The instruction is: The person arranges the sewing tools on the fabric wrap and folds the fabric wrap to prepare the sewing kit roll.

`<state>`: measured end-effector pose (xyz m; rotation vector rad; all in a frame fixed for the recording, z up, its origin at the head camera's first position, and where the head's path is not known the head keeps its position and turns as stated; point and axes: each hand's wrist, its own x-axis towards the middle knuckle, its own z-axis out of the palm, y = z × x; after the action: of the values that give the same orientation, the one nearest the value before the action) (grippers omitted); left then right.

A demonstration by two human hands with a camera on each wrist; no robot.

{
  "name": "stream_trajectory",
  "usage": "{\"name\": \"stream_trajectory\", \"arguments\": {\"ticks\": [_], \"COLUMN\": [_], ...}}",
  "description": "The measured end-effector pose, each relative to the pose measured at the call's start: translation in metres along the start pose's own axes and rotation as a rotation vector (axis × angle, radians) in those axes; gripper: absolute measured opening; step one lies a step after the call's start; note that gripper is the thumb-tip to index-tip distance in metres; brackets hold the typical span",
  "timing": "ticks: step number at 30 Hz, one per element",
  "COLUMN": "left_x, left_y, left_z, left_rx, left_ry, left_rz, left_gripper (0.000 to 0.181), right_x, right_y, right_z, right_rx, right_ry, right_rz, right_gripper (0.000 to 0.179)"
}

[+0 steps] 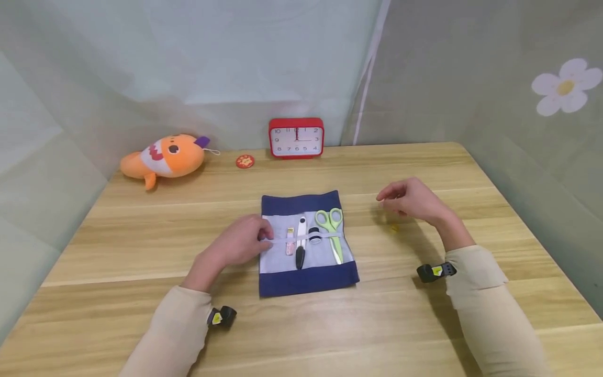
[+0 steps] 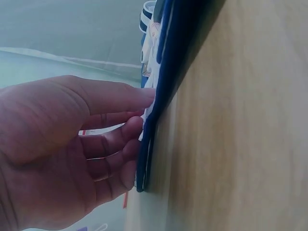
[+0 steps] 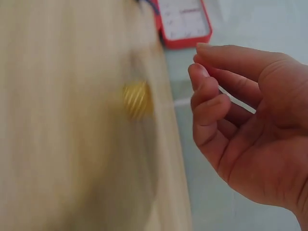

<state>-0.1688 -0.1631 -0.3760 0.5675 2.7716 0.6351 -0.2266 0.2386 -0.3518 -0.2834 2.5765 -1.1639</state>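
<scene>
My left hand rests its fingertips on the left edge of a navy and pale-grey cloth tool roll, beside the left end of its white elastic band. In the left wrist view the thumb and bent fingers touch the cloth. Under the band lie green scissors, a small black and white spool, a slim white tool with a black end and a small pinkish piece. My right hand hovers above the table with loosely bent fingers, nothing visible in them. Near it sits a small gold striped cylinder.
Along the back of the wooden table stand an orange plush shark and a red clock. Between them lies a round red disc. Pale cloth hangs behind the table.
</scene>
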Motion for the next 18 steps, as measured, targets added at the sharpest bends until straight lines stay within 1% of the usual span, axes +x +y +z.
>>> {"name": "stream_trajectory", "arguments": {"ticks": [5, 8, 11, 14, 18], "left_x": [-0.002, -0.002, -0.002, -0.003, -0.003], "left_y": [-0.002, -0.004, -0.005, -0.007, -0.008], "left_z": [-0.001, -0.001, 0.000, 0.000, 0.001], "left_rx": [-0.009, -0.015, -0.018, -0.024, -0.033], "left_ry": [0.017, 0.023, 0.022, 0.016, 0.018], "left_rz": [-0.005, -0.004, -0.004, -0.010, -0.006], "left_gripper": [0.006, 0.006, 0.006, 0.006, 0.007], "right_x": [-0.013, -0.019, -0.022, -0.022, -0.021], "right_y": [0.020, 0.028, 0.034, 0.037, 0.039], "right_z": [-0.007, -0.010, -0.011, -0.011, -0.010], "right_rx": [-0.012, -0.005, 0.012, 0.025, 0.011], "right_ry": [-0.059, -0.106, -0.150, -0.168, -0.167], "right_rz": [0.032, 0.058, 0.060, 0.050, 0.035], "right_gripper": [0.027, 0.027, 0.028, 0.030, 0.029]}}
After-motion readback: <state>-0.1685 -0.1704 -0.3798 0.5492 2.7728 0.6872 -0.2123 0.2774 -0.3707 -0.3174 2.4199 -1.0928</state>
